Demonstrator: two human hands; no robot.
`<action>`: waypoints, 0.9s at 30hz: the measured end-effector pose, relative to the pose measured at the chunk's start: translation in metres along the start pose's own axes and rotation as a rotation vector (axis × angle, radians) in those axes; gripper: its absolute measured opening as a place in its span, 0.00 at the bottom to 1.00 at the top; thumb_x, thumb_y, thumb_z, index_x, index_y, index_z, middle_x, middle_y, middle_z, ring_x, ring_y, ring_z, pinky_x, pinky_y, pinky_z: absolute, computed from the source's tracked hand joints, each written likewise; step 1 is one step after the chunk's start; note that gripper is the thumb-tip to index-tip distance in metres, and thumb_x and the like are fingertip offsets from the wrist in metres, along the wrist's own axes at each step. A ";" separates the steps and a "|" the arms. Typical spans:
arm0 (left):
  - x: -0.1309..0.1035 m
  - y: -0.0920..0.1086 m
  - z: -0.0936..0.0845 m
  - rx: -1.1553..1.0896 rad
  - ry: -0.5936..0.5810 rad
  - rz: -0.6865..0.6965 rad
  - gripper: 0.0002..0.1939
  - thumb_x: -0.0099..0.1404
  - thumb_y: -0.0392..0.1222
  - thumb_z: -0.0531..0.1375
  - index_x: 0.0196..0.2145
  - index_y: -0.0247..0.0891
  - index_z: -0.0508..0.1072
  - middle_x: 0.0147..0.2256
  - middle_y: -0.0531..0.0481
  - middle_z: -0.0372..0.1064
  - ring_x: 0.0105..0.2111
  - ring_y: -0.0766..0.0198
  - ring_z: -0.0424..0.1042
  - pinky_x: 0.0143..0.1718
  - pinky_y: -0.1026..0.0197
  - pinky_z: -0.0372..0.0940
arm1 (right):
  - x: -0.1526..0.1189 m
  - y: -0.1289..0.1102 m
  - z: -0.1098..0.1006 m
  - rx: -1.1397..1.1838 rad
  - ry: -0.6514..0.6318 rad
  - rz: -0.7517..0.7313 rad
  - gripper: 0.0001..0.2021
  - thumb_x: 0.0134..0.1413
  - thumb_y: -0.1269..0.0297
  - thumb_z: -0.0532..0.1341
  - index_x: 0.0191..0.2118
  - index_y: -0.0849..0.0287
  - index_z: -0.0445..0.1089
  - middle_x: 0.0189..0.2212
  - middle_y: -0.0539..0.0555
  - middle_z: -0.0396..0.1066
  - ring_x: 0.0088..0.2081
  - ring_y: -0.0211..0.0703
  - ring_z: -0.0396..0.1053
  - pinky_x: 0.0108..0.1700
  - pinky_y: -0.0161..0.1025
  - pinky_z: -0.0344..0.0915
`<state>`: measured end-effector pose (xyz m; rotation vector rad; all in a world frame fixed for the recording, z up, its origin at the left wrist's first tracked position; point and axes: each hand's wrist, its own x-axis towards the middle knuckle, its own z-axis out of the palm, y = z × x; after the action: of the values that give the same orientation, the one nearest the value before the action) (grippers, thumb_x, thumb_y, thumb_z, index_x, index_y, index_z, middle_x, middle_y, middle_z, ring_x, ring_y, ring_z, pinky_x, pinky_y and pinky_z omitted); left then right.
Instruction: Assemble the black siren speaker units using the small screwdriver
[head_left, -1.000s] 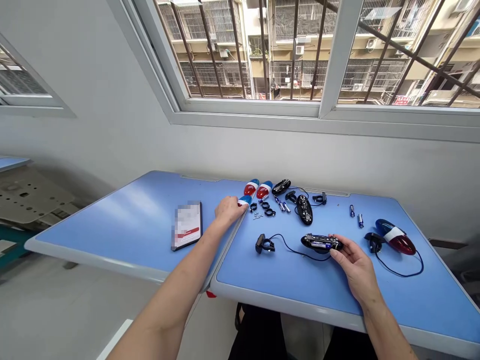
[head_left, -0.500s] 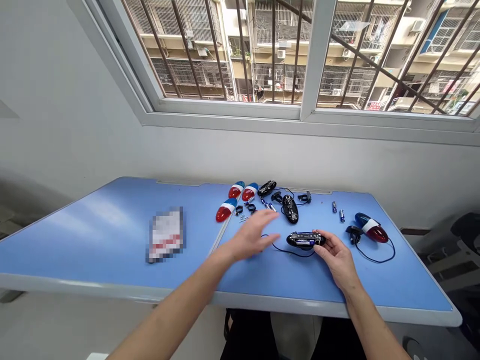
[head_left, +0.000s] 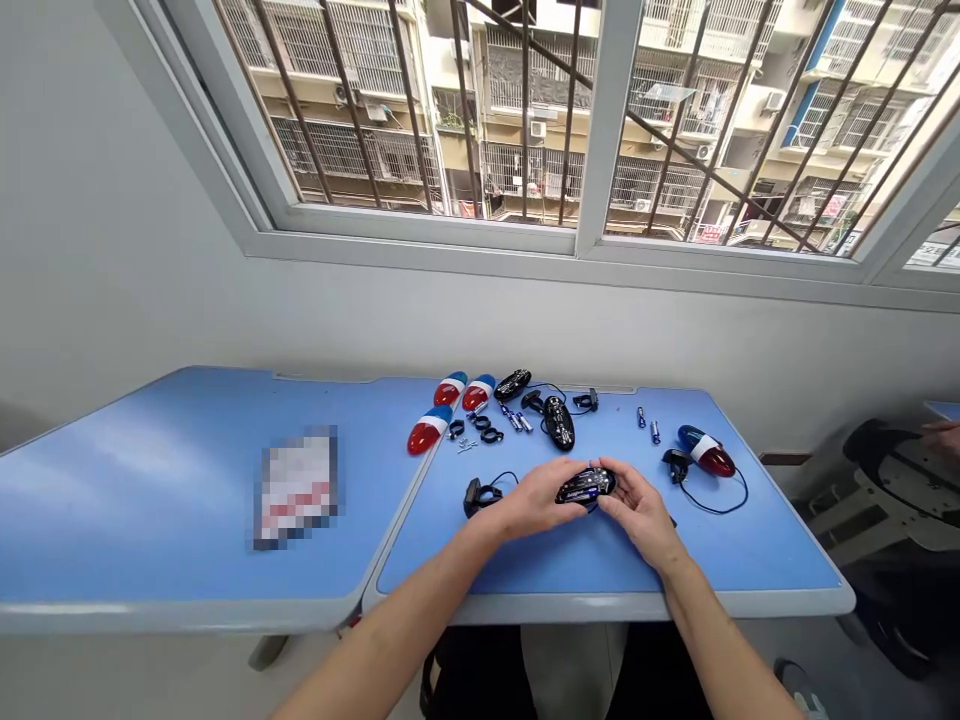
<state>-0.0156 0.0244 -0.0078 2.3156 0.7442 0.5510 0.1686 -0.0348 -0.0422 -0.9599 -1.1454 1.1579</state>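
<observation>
Both my hands hold a black oval battery housing (head_left: 583,486) low over the blue table, its inner side facing up with a blue-and-silver battery in it. My left hand (head_left: 538,502) grips its left end; my right hand (head_left: 643,512) has thumb and fingers closed around the right end. Left of my left hand lies a black handlebar clamp switch (head_left: 478,497) with a cable. Beyond my hands are two more black housings, one (head_left: 559,423) nearer and one (head_left: 513,384) farther back, with loose batteries (head_left: 516,418) beside them.
Red, white and blue covers (head_left: 430,432) lie at the table seam, near black rings (head_left: 491,436) and small screws (head_left: 466,445). At right are two batteries (head_left: 655,432) and a covered light (head_left: 706,452) with its cable. A blurred-out packet (head_left: 296,488) lies on the left table (head_left: 187,500).
My left hand, open and apart before, has moved right onto the housing's left end. The housing is now in both hands. The view has shifted somewhat to the right.
</observation>
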 end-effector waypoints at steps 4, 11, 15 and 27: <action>-0.001 -0.005 0.000 0.047 0.029 -0.041 0.21 0.58 0.38 0.60 0.51 0.41 0.68 0.48 0.47 0.69 0.47 0.56 0.68 0.49 0.58 0.63 | 0.002 -0.001 0.003 0.044 0.064 0.036 0.23 0.40 0.60 0.70 0.47 0.52 0.71 0.49 0.55 0.73 0.54 0.50 0.68 0.59 0.52 0.60; 0.005 -0.013 -0.017 0.038 0.260 -0.238 0.22 0.56 0.44 0.61 0.49 0.40 0.70 0.46 0.48 0.71 0.46 0.55 0.70 0.49 0.59 0.64 | 0.006 0.001 -0.003 0.258 0.129 0.143 0.20 0.41 0.60 0.71 0.42 0.58 0.71 0.44 0.60 0.75 0.49 0.53 0.72 0.58 0.55 0.61; 0.007 -0.019 -0.021 0.033 0.305 -0.292 0.19 0.54 0.45 0.61 0.44 0.39 0.73 0.43 0.50 0.72 0.46 0.54 0.70 0.48 0.58 0.65 | 0.016 0.008 -0.007 0.280 0.140 0.260 0.18 0.39 0.61 0.71 0.38 0.62 0.71 0.41 0.62 0.76 0.45 0.53 0.74 0.56 0.53 0.64; -0.008 -0.017 -0.026 0.104 0.320 -0.236 0.17 0.55 0.42 0.60 0.44 0.39 0.72 0.41 0.48 0.71 0.44 0.54 0.70 0.45 0.57 0.65 | 0.020 -0.027 -0.002 -0.253 -0.002 0.215 0.15 0.48 0.62 0.63 0.43 0.55 0.72 0.46 0.57 0.73 0.44 0.48 0.73 0.35 0.41 0.73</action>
<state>-0.0419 0.0415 -0.0023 2.2149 1.2046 0.7995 0.1760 -0.0195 -0.0128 -1.3016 -1.2325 1.2028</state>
